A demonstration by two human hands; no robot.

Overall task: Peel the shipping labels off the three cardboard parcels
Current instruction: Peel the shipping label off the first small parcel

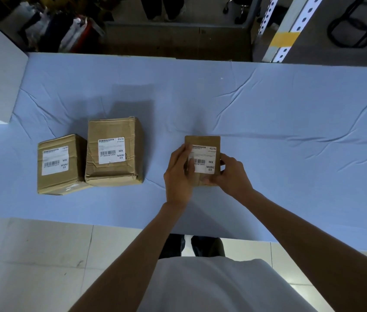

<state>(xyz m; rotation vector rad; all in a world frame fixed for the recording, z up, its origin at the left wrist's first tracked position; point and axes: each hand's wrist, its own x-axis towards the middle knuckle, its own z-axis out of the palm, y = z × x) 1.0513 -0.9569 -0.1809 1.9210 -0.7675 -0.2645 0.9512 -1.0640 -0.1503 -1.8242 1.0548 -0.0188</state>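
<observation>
**STEP 1 OF 3: LABEL REMOVAL, SMALL PARCEL**

Location: the small parcel [202,140] is held in both hands over the blue-covered table [268,131], right of centre and well apart from the other two. Whether its base touches the cloth can't be told. Its label [207,154] faces up and looks fully stuck; no lifted edge can be confirmed.

Grip: the left hand [177,174] wraps the parcel's left side, thumb lying on the label's left edge approx. at the barcode. The right hand [232,174] clamps the lower right corner. Both hands are closed on the parcel.

Remaining: the mid parcel [110,127] and the left parcel [54,181] sit touching each other, labels [111,150] and [55,161] intact. Progress est.: none of the three done.

Handling (judgement):
- Parcel is prob. light; carton stiff enough to brace against.
- Label is thin paper w/ adhesive backing and likely tears if pulled fast.
- Start at a corner or the left edge w/ a fingernail, then pull low and slowly.
- Keep the other hand clamped on bare cardboard, not on the label.
</observation>
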